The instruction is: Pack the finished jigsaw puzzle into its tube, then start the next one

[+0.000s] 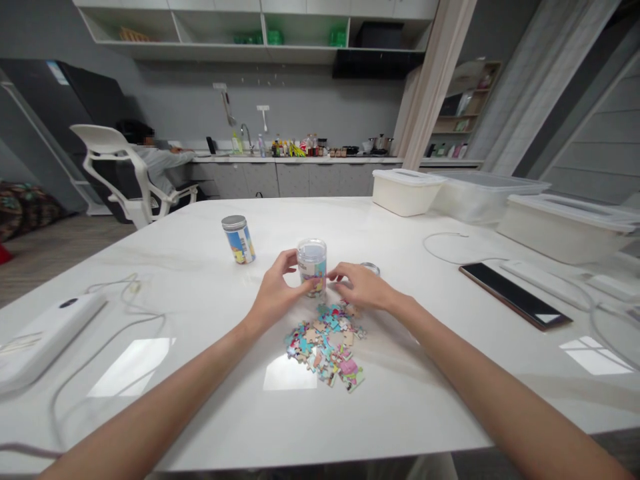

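1 clear jar [312, 263] stands on the white table [175, 287] just beyond the puzzle pieces [325, 341]; the left hand [280, 288] clasps it, thumb across its front; the right hand [364, 285] arches beside it, fingers bent, contact unclear; 1 lidded canister [239, 241] stands farther left.

Back: grey wall [175, 93]; white wall cabinets [230, 5] up top, open shelves [215, 28] beneath them, black range hood [377, 65] at right end. Grey base cabinets [293, 180] below. Left: dark refrigerator [95, 97], white-framed office chair [107, 137], grey-brown floor [45, 257]. Right: wooden shelf unit [473, 100] between beige upright [443, 87] and pale curtain [535, 73]. Foreground: glossy white worktop [330, 220], bright light patches [135, 367] mirrored on it.
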Tool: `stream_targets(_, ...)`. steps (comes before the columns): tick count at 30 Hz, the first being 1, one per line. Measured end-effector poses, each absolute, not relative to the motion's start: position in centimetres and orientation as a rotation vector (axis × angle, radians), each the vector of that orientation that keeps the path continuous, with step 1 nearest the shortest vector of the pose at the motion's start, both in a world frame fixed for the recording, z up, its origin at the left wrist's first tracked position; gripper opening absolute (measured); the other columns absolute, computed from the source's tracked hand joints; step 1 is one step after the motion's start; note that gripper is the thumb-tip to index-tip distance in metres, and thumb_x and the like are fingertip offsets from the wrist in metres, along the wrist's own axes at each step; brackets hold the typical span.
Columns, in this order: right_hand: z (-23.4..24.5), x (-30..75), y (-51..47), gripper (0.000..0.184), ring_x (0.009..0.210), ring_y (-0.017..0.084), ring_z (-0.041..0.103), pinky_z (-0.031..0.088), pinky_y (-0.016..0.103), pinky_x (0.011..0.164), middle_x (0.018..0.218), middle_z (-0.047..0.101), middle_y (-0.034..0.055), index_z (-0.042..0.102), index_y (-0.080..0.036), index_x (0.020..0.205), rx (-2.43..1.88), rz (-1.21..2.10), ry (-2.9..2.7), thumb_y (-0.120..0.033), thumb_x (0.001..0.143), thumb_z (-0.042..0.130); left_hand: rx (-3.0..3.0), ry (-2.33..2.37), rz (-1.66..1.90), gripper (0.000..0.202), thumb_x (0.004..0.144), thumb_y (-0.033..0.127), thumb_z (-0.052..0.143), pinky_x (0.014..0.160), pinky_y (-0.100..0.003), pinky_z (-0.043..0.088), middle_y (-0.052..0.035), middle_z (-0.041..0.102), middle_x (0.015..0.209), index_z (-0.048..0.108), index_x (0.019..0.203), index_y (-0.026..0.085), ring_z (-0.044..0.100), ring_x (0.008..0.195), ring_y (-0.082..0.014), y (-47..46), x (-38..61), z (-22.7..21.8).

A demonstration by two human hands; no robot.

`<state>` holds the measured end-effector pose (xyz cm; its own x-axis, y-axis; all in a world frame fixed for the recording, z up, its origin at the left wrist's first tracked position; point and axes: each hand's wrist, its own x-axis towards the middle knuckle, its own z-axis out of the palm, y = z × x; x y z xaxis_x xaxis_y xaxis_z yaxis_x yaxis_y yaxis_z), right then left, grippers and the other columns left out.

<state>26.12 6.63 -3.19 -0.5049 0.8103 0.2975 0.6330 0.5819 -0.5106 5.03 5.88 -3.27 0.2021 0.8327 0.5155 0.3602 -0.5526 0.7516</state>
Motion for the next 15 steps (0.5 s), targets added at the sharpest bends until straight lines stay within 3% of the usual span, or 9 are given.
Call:
stream_targets(2, -2.7, 26.7, 6.6, 0.019, 0.087, 0.027, 0.064, 0.051, 0.048, 0.083, 0.095, 0.066, 0.0098, 0.071, -0.02, 0.093, -1.132, 0.502, -2.453, -0.03, 0.08, 0.062, 1.962, 1.161, 1.411, 0.05, 0.072, 0.032, 0.074, 0.09, -0.039, 0.05, -0.0084, 0.064, 0.115, 0.049, 0.115, 0.021, 0.061, 0.107, -0.0221, 5.9, 4.7, -3.2)
stream_targets(6, -1.8, 27.0, 5.9, 0.04, 0.087, 0.023, 0.062, 0.053, 0.04, 0.081, 0.101, 0.061, 0.007, 0.07, -0.024, 0.103, -0.984, 0.636, -2.602, -0.033, 0.065, 0.079, 1.908, 1.226, 1.507, 0.051, 0.071, 0.029, 0.075, 0.088, -0.039, 0.05, -0.0084, 0.063, 0.115, 0.049, 0.114, 0.021, 0.061, 0.106, -0.0223, 6.0, 4.6, -3.1)
stream_targets(15, -1.2, 26.2, 5.5, 0.017, 0.077, 0.013, 0.055, 0.047, 0.025, 0.07, 0.093, 0.058, 0.0041, 0.066, -0.017, 0.089, -1.183, 0.966, -2.569, -0.024, 0.074, 0.07, 1.964, 1.172, 1.458, 0.051, 0.071, 0.03, 0.075, 0.087, -0.037, 0.049, -0.0059, 0.063, 0.113, 0.049, 0.114, 0.021, 0.06, 0.106, -0.0218, 5.7, 5.1, -3.7)
